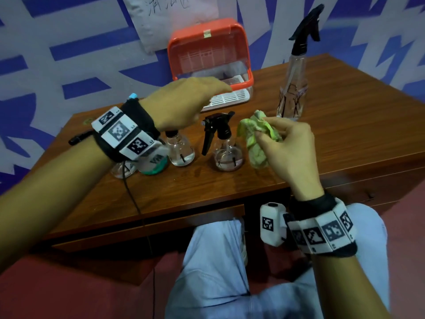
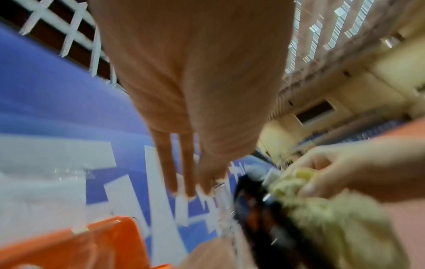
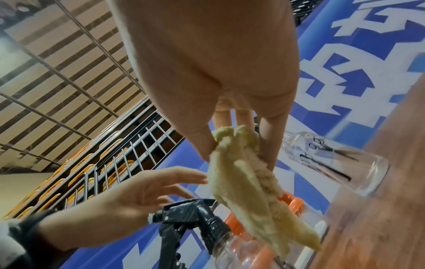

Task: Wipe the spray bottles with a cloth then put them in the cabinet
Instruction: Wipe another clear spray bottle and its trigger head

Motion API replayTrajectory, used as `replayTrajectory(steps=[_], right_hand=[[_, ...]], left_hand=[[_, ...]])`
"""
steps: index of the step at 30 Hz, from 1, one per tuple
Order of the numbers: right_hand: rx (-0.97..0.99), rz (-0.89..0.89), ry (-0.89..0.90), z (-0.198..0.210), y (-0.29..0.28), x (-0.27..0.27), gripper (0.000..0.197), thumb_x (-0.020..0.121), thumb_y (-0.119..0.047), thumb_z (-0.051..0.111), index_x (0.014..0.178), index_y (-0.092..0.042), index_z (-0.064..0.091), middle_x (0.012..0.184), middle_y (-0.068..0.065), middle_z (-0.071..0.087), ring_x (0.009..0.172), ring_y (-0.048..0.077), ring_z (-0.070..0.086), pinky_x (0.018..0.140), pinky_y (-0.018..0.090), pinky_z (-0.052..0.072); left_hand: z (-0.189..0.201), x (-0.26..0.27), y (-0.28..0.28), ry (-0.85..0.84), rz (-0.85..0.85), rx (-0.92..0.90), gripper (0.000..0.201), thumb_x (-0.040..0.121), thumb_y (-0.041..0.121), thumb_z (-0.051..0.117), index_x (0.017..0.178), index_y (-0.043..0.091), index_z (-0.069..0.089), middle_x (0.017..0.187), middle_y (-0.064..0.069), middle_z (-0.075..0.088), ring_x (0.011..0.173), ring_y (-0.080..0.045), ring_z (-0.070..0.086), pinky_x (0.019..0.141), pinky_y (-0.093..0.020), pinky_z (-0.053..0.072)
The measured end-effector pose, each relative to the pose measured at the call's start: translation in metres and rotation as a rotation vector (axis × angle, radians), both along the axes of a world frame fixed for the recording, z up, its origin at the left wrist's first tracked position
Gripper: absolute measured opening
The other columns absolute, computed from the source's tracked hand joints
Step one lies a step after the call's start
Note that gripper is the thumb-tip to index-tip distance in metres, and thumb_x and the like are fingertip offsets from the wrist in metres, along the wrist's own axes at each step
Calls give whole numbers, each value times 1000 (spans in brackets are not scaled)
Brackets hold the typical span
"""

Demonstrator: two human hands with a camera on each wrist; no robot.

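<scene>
Two hands over a wooden bench (image 1: 345,143). Orange cabinet (image 1: 210,51) just beyond the left hand (image 1: 181,102), lid up. Tall spray bottle (image 1: 293,88) upright past the right hand (image 1: 287,143). Small spray bottle (image 1: 224,143) standing between both hands. Left hand hovering flat, fingers loose, holding nothing. Right hand pinching a crumpled green cloth (image 1: 255,139), dangling beside that small bottle.

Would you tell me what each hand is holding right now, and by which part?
The right hand pinches the crumpled green cloth near its upper end, the rest hanging. The left hand holds nothing, fingers extended.
</scene>
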State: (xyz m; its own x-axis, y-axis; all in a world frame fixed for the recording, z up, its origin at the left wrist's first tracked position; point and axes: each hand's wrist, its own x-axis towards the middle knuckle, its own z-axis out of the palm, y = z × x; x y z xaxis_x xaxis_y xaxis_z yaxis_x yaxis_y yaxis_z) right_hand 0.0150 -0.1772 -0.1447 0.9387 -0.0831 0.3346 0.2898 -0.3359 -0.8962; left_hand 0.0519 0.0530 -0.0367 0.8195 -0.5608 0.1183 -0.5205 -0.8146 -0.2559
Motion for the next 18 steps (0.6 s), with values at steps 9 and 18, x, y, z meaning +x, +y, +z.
replayTrajectory(steps=[9,18], right_hand=[[-3,105,-20,-11,36,6,33,94,-15,73,127,-15,74,124,-1,73,115,13,67,102,32,53],[-50,122,-42,-27,40,7,34,93,-12,73,126,-16,75,128,-5,72,119,8,64,103,22,48]], left_hand=[[-7,-9,-6,-67,-198,379,28,97,13,46,121,11,60,110,-10,68,101,-30,66,73,-43,55],[-15,-7,-8,-2,-110,111,18,98,29,51,102,15,60,97,-4,66,92,-26,63,69,-44,52]])
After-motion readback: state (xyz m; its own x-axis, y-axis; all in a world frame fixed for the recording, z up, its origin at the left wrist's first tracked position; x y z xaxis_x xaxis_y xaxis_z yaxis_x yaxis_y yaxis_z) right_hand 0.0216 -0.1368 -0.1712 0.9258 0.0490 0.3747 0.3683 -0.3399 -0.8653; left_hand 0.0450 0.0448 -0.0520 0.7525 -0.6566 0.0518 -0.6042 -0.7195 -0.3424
